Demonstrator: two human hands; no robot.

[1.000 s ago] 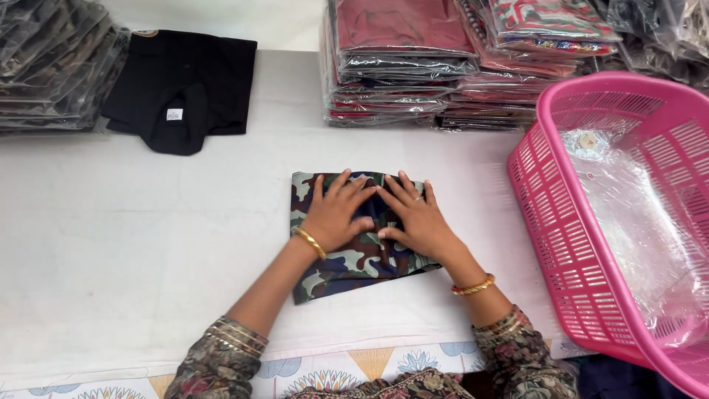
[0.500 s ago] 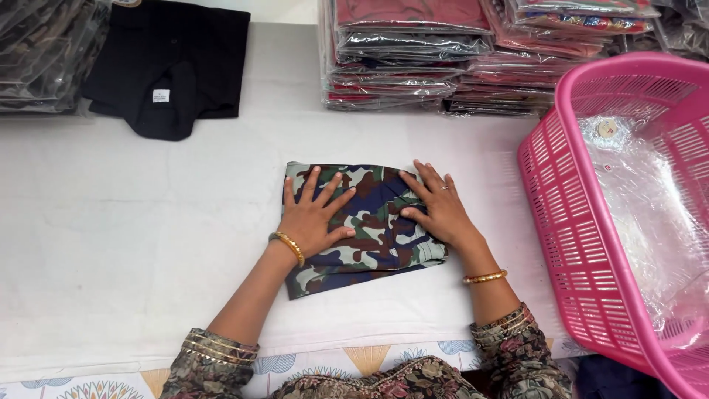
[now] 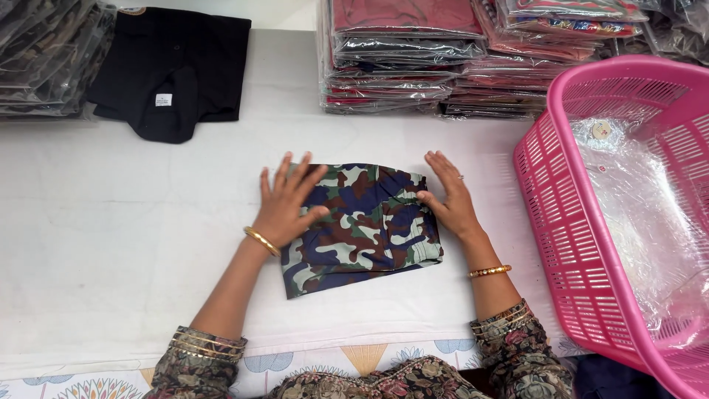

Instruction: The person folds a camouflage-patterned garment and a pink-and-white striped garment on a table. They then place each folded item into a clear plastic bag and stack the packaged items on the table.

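A folded camouflage garment (image 3: 363, 225) in green, navy, brown and white lies flat on the white table (image 3: 111, 244). My left hand (image 3: 286, 201) rests palm down on its left edge, fingers spread. My right hand (image 3: 450, 196) presses flat on its right edge, fingers together and pointing away from me. Both wrists wear gold bangles. Neither hand grips anything.
A pink plastic basket (image 3: 561, 244) holding clear plastic bags stands at the right. Stacks of bagged garments (image 3: 443, 59) line the back. A black folded shirt (image 3: 173, 66) lies at the back left, beside more bagged stacks (image 3: 37, 59).
My hands have slid apart from the middle of the garment to its left and right edges, flattening it.
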